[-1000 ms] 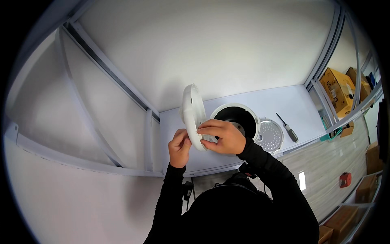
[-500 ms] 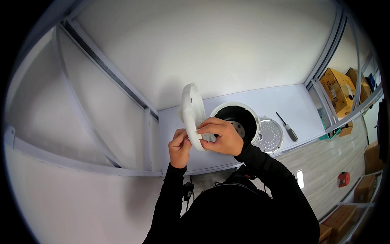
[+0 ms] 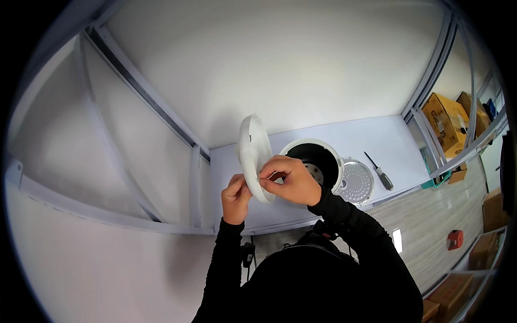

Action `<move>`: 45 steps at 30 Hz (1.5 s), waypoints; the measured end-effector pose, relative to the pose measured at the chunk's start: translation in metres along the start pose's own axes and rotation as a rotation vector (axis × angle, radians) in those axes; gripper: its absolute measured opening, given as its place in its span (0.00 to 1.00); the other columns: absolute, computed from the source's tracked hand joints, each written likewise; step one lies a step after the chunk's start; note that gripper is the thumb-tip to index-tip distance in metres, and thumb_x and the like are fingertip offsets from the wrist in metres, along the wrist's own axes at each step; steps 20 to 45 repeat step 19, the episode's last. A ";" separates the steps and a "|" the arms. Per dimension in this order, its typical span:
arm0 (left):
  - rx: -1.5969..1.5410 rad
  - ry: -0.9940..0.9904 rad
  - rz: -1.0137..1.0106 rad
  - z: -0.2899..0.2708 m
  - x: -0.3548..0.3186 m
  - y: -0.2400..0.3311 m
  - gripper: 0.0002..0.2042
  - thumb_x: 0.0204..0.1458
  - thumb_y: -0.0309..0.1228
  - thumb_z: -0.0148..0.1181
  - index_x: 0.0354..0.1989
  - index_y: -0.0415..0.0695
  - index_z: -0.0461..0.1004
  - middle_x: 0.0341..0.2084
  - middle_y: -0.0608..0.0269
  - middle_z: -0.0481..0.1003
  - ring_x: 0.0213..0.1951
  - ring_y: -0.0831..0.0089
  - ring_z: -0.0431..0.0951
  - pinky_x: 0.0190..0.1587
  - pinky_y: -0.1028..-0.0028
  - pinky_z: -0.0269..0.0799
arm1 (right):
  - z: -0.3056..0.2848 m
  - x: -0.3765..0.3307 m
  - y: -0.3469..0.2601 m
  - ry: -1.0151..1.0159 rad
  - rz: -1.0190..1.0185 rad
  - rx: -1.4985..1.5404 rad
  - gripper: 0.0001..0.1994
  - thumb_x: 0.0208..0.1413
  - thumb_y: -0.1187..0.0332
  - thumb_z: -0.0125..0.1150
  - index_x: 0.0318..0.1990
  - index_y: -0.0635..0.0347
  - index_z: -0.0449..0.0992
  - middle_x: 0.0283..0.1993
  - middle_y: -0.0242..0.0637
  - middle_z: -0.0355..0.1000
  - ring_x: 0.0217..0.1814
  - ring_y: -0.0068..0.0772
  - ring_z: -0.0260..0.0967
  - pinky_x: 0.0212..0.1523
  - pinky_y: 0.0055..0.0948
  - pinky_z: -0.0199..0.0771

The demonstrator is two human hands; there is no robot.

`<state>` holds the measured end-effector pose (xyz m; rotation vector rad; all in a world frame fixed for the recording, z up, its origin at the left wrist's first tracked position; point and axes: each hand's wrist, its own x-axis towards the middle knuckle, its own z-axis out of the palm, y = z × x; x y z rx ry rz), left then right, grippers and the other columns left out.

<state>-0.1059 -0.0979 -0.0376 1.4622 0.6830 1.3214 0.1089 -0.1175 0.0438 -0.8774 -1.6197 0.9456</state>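
Note:
A white rice cooker lid (image 3: 252, 145) is held up on edge over the left part of the table. My left hand (image 3: 235, 199) grips its lower rim from the left, fingers curled. On the other side my right hand (image 3: 295, 183) has thumb and forefinger pinched at the same rim; whether a small part sits between those fingertips is hidden. Just behind my right hand stands the white rice cooker body (image 3: 334, 148), open at the top, with a dark inside and a metal piece with holes at its bottom. A round perforated plate (image 3: 358, 180) lies against its right side.
A screwdriver (image 3: 383, 176) with a grey handle lies at the table's (image 3: 371, 129) right. Metal frame posts bound both sides. Cardboard boxes (image 3: 446, 121) and a teal basket (image 3: 437, 179) are beyond the right end; a red object (image 3: 455, 239) is on the floor.
The thumb and forefinger of my right hand have closed together at the lid's rim. The lid has tilted and dropped slightly, with my left hand still on it.

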 end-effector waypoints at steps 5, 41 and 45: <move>0.001 0.002 0.009 0.004 -0.002 0.000 0.17 0.65 0.35 0.65 0.56 0.35 0.79 0.47 0.64 0.75 0.48 0.76 0.75 0.52 0.75 0.71 | 0.003 -0.004 0.003 0.022 0.151 0.084 0.06 0.55 0.77 0.72 0.39 0.62 0.82 0.42 0.33 0.76 0.42 0.26 0.79 0.44 0.24 0.81; -0.039 -0.126 -0.078 0.006 0.002 0.018 0.24 0.68 0.40 0.60 0.65 0.37 0.66 0.53 0.61 0.75 0.53 0.76 0.73 0.59 0.72 0.67 | 0.008 -0.020 0.012 0.074 -0.040 0.039 0.10 0.59 0.73 0.70 0.47 0.60 0.79 0.46 0.36 0.77 0.46 0.31 0.78 0.49 0.28 0.79; -0.039 -0.126 -0.078 0.006 0.002 0.018 0.24 0.68 0.40 0.60 0.65 0.37 0.66 0.53 0.61 0.75 0.53 0.76 0.73 0.59 0.72 0.67 | 0.008 -0.020 0.012 0.074 -0.040 0.039 0.10 0.59 0.73 0.70 0.47 0.60 0.79 0.46 0.36 0.77 0.46 0.31 0.78 0.49 0.28 0.79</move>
